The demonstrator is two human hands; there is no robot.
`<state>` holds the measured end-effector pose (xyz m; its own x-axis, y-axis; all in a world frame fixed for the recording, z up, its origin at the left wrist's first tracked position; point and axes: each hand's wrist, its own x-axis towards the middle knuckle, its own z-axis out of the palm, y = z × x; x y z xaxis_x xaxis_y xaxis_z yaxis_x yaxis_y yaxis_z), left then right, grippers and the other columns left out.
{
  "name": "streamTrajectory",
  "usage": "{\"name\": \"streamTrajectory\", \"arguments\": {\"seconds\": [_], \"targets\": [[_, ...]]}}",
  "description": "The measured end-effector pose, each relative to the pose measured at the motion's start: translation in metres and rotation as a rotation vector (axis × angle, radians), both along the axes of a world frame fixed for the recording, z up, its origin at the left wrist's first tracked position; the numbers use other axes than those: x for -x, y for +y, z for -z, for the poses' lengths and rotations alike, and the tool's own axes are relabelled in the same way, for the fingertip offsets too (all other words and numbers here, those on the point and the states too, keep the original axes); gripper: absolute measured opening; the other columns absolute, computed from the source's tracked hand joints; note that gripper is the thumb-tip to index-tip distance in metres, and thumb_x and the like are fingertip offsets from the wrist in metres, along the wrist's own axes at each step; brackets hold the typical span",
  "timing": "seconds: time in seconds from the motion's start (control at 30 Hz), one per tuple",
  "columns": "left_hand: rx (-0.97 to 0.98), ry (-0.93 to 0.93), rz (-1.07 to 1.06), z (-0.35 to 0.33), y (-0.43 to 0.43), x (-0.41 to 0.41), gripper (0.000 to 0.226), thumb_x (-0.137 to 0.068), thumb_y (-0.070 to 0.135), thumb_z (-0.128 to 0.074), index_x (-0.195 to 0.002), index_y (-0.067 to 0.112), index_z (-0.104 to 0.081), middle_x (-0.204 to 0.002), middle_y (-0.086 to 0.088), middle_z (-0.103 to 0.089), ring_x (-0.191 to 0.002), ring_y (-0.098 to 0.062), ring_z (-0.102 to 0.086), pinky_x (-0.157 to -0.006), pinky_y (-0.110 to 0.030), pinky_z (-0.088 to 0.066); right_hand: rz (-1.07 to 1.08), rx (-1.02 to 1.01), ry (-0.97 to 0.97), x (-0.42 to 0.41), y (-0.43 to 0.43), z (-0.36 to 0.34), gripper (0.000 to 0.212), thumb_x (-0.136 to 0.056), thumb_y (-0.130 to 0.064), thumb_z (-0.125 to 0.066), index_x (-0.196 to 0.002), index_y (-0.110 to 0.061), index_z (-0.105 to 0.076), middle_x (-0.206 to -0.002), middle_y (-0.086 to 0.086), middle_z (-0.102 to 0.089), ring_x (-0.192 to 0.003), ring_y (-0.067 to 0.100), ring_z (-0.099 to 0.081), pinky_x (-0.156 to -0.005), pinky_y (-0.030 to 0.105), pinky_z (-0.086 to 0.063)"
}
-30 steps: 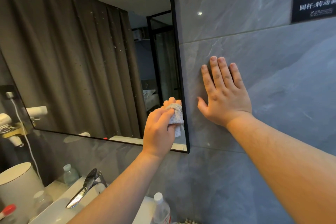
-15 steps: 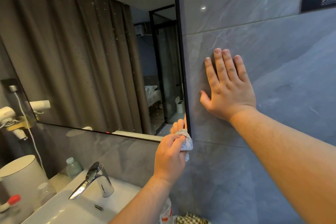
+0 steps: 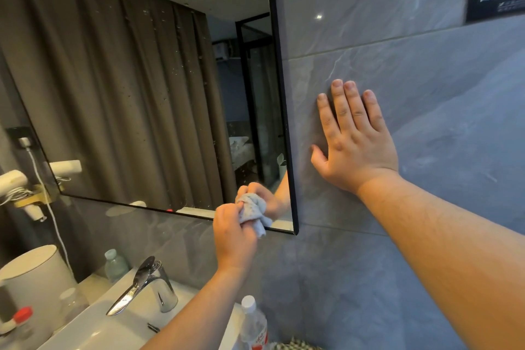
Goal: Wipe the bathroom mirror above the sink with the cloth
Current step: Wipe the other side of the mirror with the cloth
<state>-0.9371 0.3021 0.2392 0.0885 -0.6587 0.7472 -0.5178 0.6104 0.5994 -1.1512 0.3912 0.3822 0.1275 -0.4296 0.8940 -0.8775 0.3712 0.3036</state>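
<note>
You had your right hand (image 3: 355,145) flat on the grey tile wall (image 3: 412,79), fingers straight and spread, bracing you just beside the mirror's black frame. Your left hand (image 3: 233,233) had its fingers curled round one bunched cloth (image 3: 251,212), pressed to the glass at the lower right corner of the mirror (image 3: 142,88). By my reckoning you were mid-wipe along the bottom edge; the next stroke called for working up and leftward, where specks dotted the glass. Below I counted one faucet (image 3: 147,281) over one sink (image 3: 93,329), two plastic bottles, one (image 3: 253,321) near your forearm and one (image 3: 115,264) behind the faucet, and one white kettle (image 3: 31,273).
</note>
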Motion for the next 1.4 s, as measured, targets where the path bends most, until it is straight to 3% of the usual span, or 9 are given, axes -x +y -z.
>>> {"name": "streamTrajectory", "arguments": {"seconds": [0.1,0.27,0.47,0.6,0.73,0.93,1.07,1.2,1.4], "targets": [[-0.213,0.314,-0.074,0.000,-0.013,-0.008,0.014,-0.082,0.007,-0.066,-0.095,0.007,-0.061,-0.101,-0.008,-0.053,-0.084,-0.013,-0.053,-0.072,-0.009,-0.039,-0.004,0.001,0.003,0.000,0.000,0.000,0.085,-0.089,-0.051,-0.038,-0.157,-0.005,-0.014,-0.164,0.020,-0.005,-0.152,0.034,-0.001,-0.123,0.046,0.008],[-0.421,0.562,-0.154,0.000,-0.027,-0.015,0.024,-0.086,0.017,-0.065,-0.109,0.011,-0.061,-0.114,-0.009,-0.060,-0.100,-0.030,-0.061,-0.086,-0.037,-0.048,0.004,-0.004,0.004,0.000,0.000,0.000,0.086,-0.091,-0.050,-0.046,-0.157,-0.005,-0.012,-0.164,0.020,-0.003,-0.152,0.034,0.000,-0.123,0.046,0.008],[-0.300,0.449,-0.123,0.002,0.007,0.025,0.036,-0.093,0.012,-0.057,-0.127,0.001,-0.057,-0.125,-0.017,-0.049,-0.105,-0.016,-0.050,-0.084,-0.016,-0.034,0.029,-0.011,0.014,-0.001,0.000,0.000,0.087,-0.092,-0.052,-0.044,-0.157,-0.006,-0.011,-0.164,0.020,-0.003,-0.152,0.034,0.001,-0.122,0.047,0.008],[-0.134,0.312,-0.039,0.009,0.036,0.056,0.038,-0.089,0.009,-0.062,-0.126,0.002,-0.059,-0.118,-0.015,-0.049,-0.107,-0.027,-0.050,-0.091,-0.035,-0.045,0.031,-0.006,0.014,-0.001,0.001,0.000,0.087,-0.092,-0.052,-0.044,-0.157,-0.006,-0.011,-0.164,0.020,-0.003,-0.152,0.034,0.001,-0.122,0.047,0.009],[0.197,0.040,0.095,0.014,0.054,0.064,0.031,-0.078,-0.001,-0.065,-0.108,0.004,-0.067,-0.093,0.002,-0.052,-0.086,-0.018,-0.050,-0.075,-0.030,-0.046,0.017,-0.004,0.008,-0.001,0.000,0.000,0.087,-0.091,-0.052,-0.045,-0.157,-0.005,-0.012,-0.164,0.020,-0.005,-0.152,0.034,0.000,-0.122,0.047,0.008],[0.238,0.012,0.144,0.008,0.032,0.043,0.030,-0.075,0.000,-0.068,-0.100,0.016,-0.072,-0.088,0.006,-0.058,-0.082,-0.022,-0.058,-0.071,-0.033,-0.049,-0.001,0.009,0.007,-0.001,0.001,0.000,0.087,-0.090,-0.050,-0.048,-0.156,-0.005,-0.014,-0.164,0.021,-0.007,-0.151,0.034,-0.002,-0.122,0.046,0.008],[0.108,0.166,0.147,-0.004,0.023,0.030,0.026,-0.077,-0.006,-0.072,-0.098,0.009,-0.073,-0.092,0.007,-0.055,-0.089,0.004,-0.055,-0.075,-0.007,-0.041,0.008,0.007,0.010,-0.001,0.001,0.001,0.088,-0.091,-0.051,-0.047,-0.157,-0.005,-0.012,-0.164,0.020,-0.006,-0.152,0.034,-0.001,-0.122,0.046,0.008],[-0.044,0.365,0.114,-0.016,0.008,0.016,0.023,-0.079,-0.003,-0.071,-0.098,0.009,-0.071,-0.096,-0.002,-0.057,-0.084,-0.005,-0.057,-0.073,-0.004,-0.040,-0.007,-0.002,0.001,-0.001,0.001,0.000,0.087,-0.091,-0.050,-0.047,-0.157,-0.006,-0.012,-0.164,0.021,-0.005,-0.152,0.035,-0.001,-0.122,0.046,0.008],[-0.287,0.644,-0.038,-0.016,-0.029,-0.017,0.023,-0.082,0.011,-0.071,-0.105,0.012,-0.070,-0.103,-0.007,-0.069,-0.092,-0.018,-0.066,-0.077,-0.027,-0.051,-0.002,-0.002,0.002,-0.001,0.000,0.000,0.085,-0.090,-0.051,-0.036,-0.157,-0.006,-0.010,-0.164,0.021,-0.003,-0.152,0.035,0.000,-0.123,0.047,0.007]]}}
